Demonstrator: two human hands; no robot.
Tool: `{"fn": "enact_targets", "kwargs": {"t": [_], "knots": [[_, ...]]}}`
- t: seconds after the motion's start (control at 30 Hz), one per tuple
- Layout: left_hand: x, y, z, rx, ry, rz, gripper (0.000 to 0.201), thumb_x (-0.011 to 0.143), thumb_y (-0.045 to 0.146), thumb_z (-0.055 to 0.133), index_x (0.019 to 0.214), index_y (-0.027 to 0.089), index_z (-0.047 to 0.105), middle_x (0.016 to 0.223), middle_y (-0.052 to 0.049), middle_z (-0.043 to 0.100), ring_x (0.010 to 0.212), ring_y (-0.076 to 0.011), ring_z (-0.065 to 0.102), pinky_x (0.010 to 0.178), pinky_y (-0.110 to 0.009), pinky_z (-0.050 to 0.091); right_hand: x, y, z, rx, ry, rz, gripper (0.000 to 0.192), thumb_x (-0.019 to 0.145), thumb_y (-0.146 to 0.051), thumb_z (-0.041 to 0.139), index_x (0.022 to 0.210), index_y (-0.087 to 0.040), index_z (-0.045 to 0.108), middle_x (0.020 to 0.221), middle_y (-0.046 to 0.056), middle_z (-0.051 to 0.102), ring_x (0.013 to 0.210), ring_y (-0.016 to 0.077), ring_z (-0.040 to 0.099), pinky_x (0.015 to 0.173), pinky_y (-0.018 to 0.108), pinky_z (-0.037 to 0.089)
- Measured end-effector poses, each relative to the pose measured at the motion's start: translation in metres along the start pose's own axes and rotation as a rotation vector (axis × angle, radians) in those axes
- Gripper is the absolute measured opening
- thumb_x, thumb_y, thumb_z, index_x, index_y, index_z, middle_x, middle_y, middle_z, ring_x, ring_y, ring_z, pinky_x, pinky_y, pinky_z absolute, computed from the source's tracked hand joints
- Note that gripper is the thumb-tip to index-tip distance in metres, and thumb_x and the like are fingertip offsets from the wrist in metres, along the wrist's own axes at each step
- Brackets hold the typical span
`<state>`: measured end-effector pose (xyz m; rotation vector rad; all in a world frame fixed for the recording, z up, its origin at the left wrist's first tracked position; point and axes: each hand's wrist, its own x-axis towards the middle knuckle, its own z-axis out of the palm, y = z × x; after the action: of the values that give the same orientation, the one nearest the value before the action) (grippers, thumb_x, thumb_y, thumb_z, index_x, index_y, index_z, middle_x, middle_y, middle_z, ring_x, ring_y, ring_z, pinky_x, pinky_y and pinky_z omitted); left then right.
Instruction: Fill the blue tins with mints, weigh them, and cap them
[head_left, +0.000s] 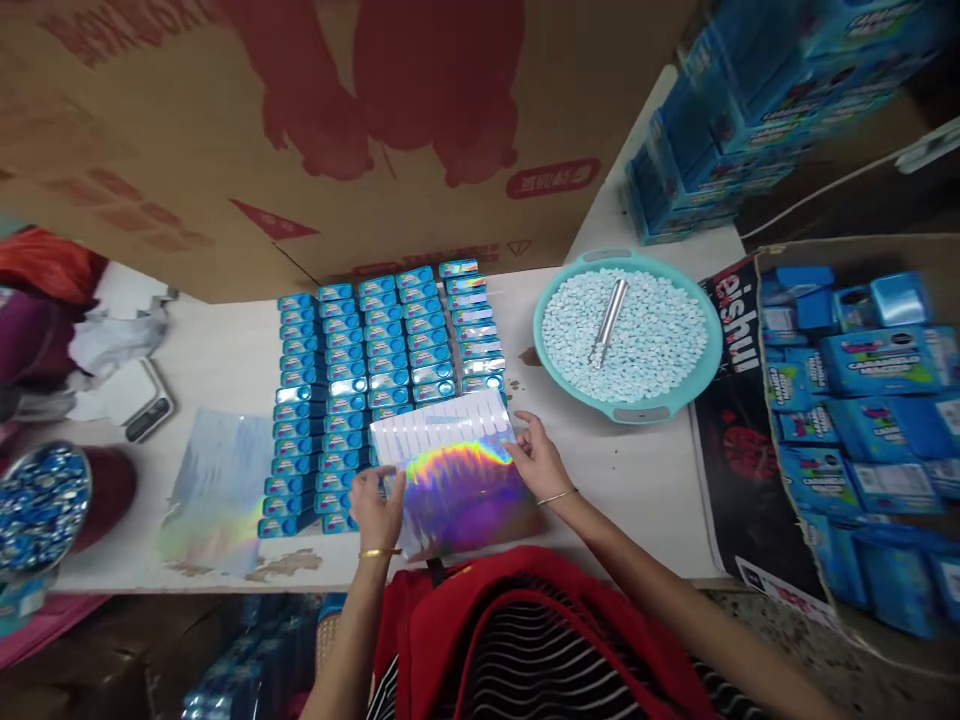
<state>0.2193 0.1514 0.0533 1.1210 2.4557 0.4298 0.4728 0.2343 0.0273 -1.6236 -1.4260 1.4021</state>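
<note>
A shiny rainbow-coloured sticker sheet lies slanted before me, its top part white with a row of strips. My left hand grips its left edge with thumb and fingers. At the right edge, my right hand has its thumb on the sheet and the fingers curled beside it. Beyond the sheet, small blue boxes stand in several columns, and the sheet's top covers the near ends of some. The rightmost column has shiny silvery tops.
A turquoise basin of pale blue tablets holds a metal scoop. Another shiny sheet lies left, near a white device and a pot of wrapped pieces. A large carton stands behind; a box of blue packs is right.
</note>
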Motion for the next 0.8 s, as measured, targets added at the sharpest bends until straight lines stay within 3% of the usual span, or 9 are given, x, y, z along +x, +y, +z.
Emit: {"fn": "enact_targets", "kwargs": {"t": [0.1,0.2,0.3,0.43,0.5,0.57,0.63,0.73,0.8], "knots": [[-0.014,0.002,0.002,-0.145,0.065,-0.144,0.038,0.071,0.043,0.062,0.099,0.018,0.06,0.109,-0.011,0.055,0.112,-0.0299,0.047,0.098,-0.048,0.034,-0.012,-0.007,0.006,0.194,-0.006,-0.074,0.057,0.083,-0.033,0.049,0.134,-0.015,0.032,0.061,-0.009,0.033,0.052,0.012,0.037,0.055,0.025,0.034],[-0.021,0.004,-0.002,-0.346,0.116,-0.298,0.038,0.061,0.041,0.07,0.09,0.017,0.061,0.108,-0.012,0.055,0.117,-0.0326,0.044,0.101,-0.05,0.031,-0.026,-0.021,0.004,0.35,-0.09,-0.132,0.058,0.084,-0.033,0.048,0.137,-0.017,0.031,0.065,-0.007,0.034,0.054,0.0112,0.035,0.054,0.024,0.032],[-0.028,0.0,-0.01,-0.523,0.092,-0.318,0.036,0.059,0.042,0.07,0.081,0.017,0.057,0.091,-0.009,0.059,0.099,-0.0269,0.056,0.09,-0.044,0.043,-0.041,-0.029,-0.004,0.385,-0.122,-0.185,0.055,0.084,-0.033,0.048,0.136,-0.019,0.035,0.067,-0.006,0.035,0.056,0.0113,0.036,0.054,0.024,0.033],[-0.045,0.0,-0.029,-0.765,0.018,-0.303,0.047,0.058,0.049,0.07,0.089,0.017,0.053,0.076,-0.004,0.062,0.071,-0.0187,0.061,0.067,-0.034,0.051,-0.056,-0.023,-0.013,0.288,-0.023,-0.215,0.049,0.085,-0.032,0.046,0.133,-0.019,0.041,0.067,-0.005,0.039,0.057,0.0123,0.041,0.057,0.025,0.039],[-0.056,0.009,-0.045,-0.852,-0.049,-0.27,0.052,0.052,0.052,0.072,0.086,0.016,0.056,0.072,-0.002,0.062,0.062,-0.0167,0.059,0.059,-0.031,0.051,-0.063,-0.023,-0.017,0.153,0.09,-0.238,0.048,0.087,-0.033,0.043,0.131,-0.016,0.043,0.073,0.0,0.048,0.062,0.0158,0.048,0.06,0.03,0.045],[-0.069,0.025,-0.063,-0.913,-0.117,-0.215,0.052,0.048,0.054,0.075,0.079,0.016,0.058,0.068,0.0,0.06,0.056,-0.0133,0.055,0.053,-0.026,0.048,-0.073,-0.035,-0.022,-0.075,0.221,-0.36,0.05,0.088,-0.038,0.043,0.133,-0.015,0.044,0.095,0.011,0.058,0.087,0.0238,0.057,0.076,0.041,0.048],[-0.082,0.048,-0.082,-0.933,-0.17,-0.131,0.049,0.048,0.054,0.077,0.073,0.016,0.059,0.063,0.002,0.058,0.054,-0.0106,0.051,0.051,-0.022,0.045,-0.084,-0.061,-0.026,-0.355,0.274,-0.591,0.06,0.085,-0.046,0.051,0.137,-0.016,0.041,0.131,0.019,0.049,0.125,0.0325,0.041,0.1,0.052,0.036],[-0.097,0.09,-0.11,-0.82,-0.209,0.07,0.045,0.05,0.057,0.076,0.068,0.018,0.061,0.058,0.003,0.054,0.056,-0.0124,0.051,0.05,-0.022,0.044,-0.095,-0.111,-0.029,-0.624,0.084,-0.975,0.086,0.076,-0.065,0.056,0.143,-0.016,0.032,0.151,0.016,0.03,0.142,0.0336,0.014,0.112,0.056,0.017],[-0.105,0.114,-0.128,-0.714,-0.223,0.271,0.042,0.052,0.058,0.074,0.064,0.02,0.06,0.057,0.003,0.053,0.057,-0.0138,0.05,0.049,-0.022,0.044,-0.095,-0.14,-0.029,-0.668,-0.012,-1.056,0.079,0.081,-0.061,0.053,0.143,-0.018,0.031,0.151,0.01,0.032,0.142,0.0278,0.017,0.113,0.052,0.017]]}}
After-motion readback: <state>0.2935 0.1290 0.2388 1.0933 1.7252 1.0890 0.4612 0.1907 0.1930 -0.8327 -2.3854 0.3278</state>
